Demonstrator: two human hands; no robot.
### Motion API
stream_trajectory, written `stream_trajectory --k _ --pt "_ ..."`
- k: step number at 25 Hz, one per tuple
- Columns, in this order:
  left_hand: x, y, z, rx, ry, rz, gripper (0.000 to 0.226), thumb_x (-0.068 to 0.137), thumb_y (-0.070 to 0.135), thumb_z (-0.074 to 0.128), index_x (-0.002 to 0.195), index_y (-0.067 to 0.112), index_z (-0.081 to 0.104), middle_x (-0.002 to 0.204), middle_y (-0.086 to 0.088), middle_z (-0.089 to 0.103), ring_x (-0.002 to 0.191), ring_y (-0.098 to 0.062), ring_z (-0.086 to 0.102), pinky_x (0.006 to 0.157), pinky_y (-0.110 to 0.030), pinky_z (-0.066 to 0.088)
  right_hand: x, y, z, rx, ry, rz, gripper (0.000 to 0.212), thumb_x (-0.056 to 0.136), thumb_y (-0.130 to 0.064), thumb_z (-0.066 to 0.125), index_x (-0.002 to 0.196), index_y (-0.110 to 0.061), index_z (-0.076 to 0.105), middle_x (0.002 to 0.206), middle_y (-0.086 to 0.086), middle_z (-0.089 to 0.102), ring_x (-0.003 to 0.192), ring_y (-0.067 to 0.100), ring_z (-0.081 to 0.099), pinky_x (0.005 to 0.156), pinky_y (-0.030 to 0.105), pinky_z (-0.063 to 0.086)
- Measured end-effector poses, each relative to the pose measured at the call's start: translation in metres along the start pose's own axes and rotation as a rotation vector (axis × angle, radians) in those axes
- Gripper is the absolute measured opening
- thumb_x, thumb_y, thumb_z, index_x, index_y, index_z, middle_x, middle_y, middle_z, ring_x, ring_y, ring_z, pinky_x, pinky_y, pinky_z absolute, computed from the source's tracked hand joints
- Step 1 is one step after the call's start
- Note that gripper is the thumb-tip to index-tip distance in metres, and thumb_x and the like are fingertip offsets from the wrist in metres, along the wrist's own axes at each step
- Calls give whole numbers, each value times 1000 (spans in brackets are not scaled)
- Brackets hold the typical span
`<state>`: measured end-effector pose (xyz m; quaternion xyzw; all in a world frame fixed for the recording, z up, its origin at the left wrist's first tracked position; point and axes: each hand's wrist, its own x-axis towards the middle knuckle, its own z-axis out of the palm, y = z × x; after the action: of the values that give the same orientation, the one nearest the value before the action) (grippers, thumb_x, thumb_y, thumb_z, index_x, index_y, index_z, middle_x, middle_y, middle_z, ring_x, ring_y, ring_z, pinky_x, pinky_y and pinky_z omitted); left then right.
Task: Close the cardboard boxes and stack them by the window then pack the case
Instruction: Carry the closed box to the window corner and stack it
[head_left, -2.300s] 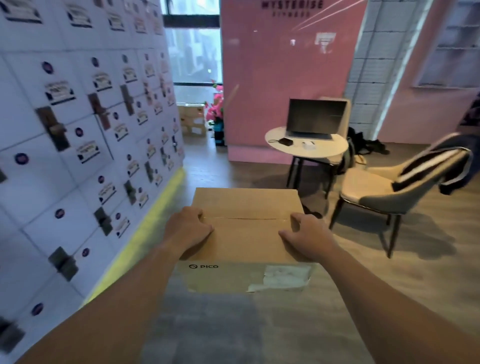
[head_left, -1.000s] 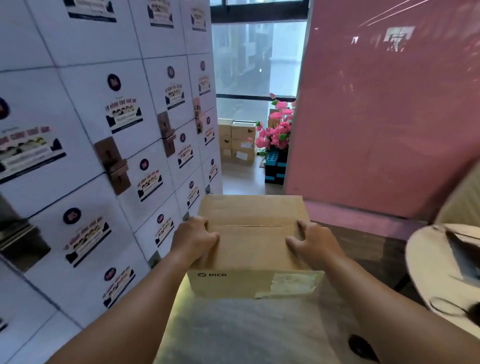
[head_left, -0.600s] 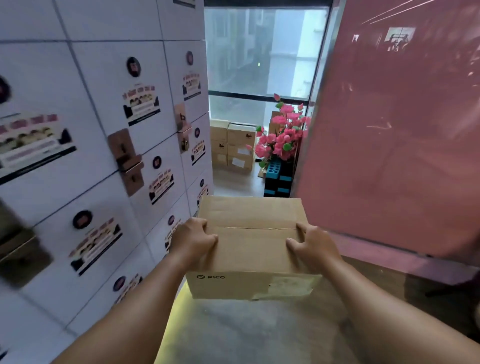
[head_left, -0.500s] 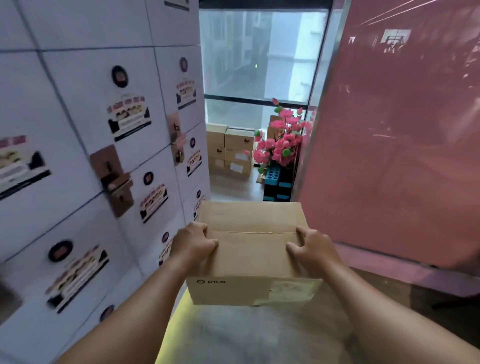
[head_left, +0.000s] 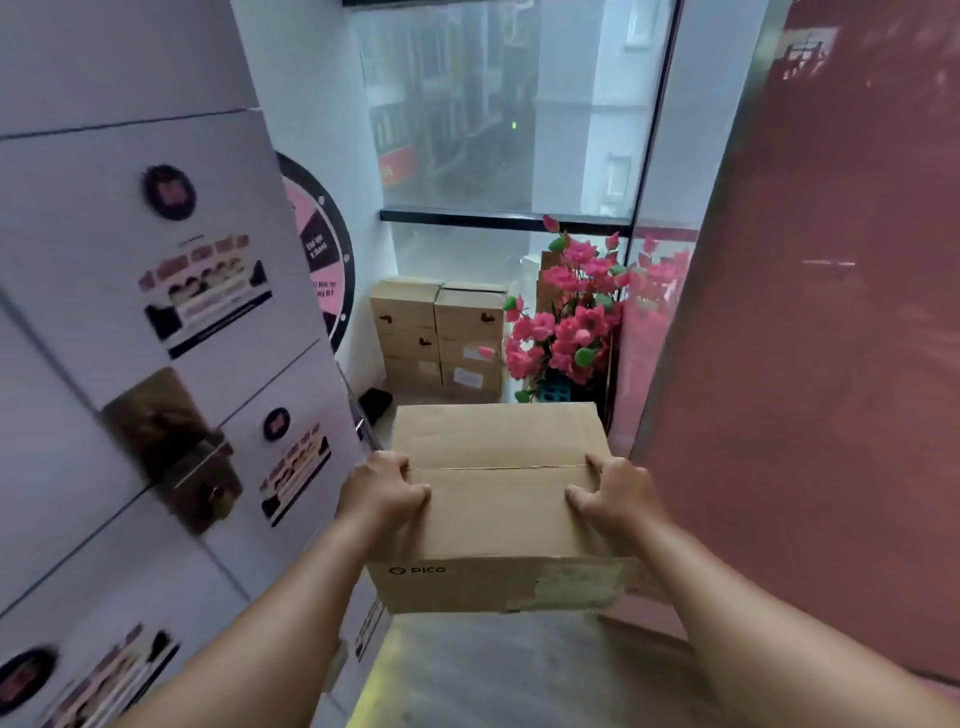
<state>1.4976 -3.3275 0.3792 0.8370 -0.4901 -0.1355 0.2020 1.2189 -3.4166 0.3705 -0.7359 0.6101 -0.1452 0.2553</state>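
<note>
A closed brown cardboard box (head_left: 498, 509) marked PICO, with a torn label on its near side, is carried in front of me above the floor. My left hand (head_left: 384, 491) grips its left edge, fingers curled over the top flap. At the right edge my right hand (head_left: 610, 493) grips the same way. Ahead, under the window (head_left: 498, 114), stands a stack of closed cardboard boxes (head_left: 441, 338) in two columns. The case is not in view.
White lockers (head_left: 156, 338) with brass latches line the left side. A glossy pink wall (head_left: 810, 364) closes the right. Pink artificial flowers (head_left: 571, 322) stand right of the stack, a round prize wheel (head_left: 322, 260) to its left. A narrow strip of floor (head_left: 493, 670) leads ahead.
I have carried the box from the room with the table and chair down the passage toward the window. The stacked boxes and flowers are now much nearer. Both hands hold as before.
</note>
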Motion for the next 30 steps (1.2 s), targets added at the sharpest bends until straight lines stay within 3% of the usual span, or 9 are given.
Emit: stream_trajectory --k 6,9,11,14,17,19,22,26,30 --pt "162 40 -2 -54 54 -63 38 78 36 74 109 14 71 109 -6 71 101 -26 65 73 -26 43 179 -38 -21 40 -6 -38 69 80 -46 68 143 -21 53 130 8 66 117 31 61 93 37 48" --pt "256 47 0 -47 76 -45 18 79 33 72 93 23 66 107 -9 71 100 -28 65 78 -31 49 273 -59 -14 61 -14 -42 67 80 -44 67 142 -21 54 126 8 67 114 32 62 91 37 49" --pt "325 46 5 -48 79 -27 15 80 28 69 88 15 67 99 -8 71 94 -29 65 78 -34 51 338 -73 -5 63 -25 -53 63 80 -44 68 138 -21 58 121 8 69 110 30 64 86 35 48" --pt "424 45 12 -56 57 -33 9 78 16 61 76 7 63 75 -6 64 76 -28 61 58 -32 44 430 -95 5 62 -51 -42 57 81 -41 68 133 -18 61 118 6 70 106 28 65 86 34 51" --pt "507 47 16 -103 42 -72 20 74 6 55 60 12 43 59 -3 50 64 -30 50 49 -32 27 514 -120 6 34 -57 -30 57 80 -40 67 132 -18 62 120 7 69 109 30 65 88 35 50" --pt "568 51 13 -117 30 -72 16 76 7 55 62 14 50 65 -2 56 71 -31 54 53 -32 32 572 -137 5 28 -59 -31 63 80 -41 67 139 -20 57 123 6 69 113 30 64 89 35 49" --pt "652 55 9 -102 66 -78 15 80 10 56 87 15 68 87 -3 67 86 -29 57 64 -30 37 652 -155 12 51 -77 -36 69 82 -40 68 145 -18 51 132 6 65 120 29 60 96 36 48" --pt "768 57 14 -106 56 -93 18 77 5 52 81 9 69 81 -7 69 77 -25 58 56 -27 41 771 -176 31 75 -97 -69 69 84 -39 69 146 -16 50 135 7 63 124 29 58 100 34 46" --pt "884 64 10 -123 78 -140 28 80 5 53 90 22 75 90 2 73 83 -20 62 59 -24 42 894 -202 40 84 -139 -104 69 84 -42 68 146 -18 50 134 6 64 122 28 59 96 33 47"
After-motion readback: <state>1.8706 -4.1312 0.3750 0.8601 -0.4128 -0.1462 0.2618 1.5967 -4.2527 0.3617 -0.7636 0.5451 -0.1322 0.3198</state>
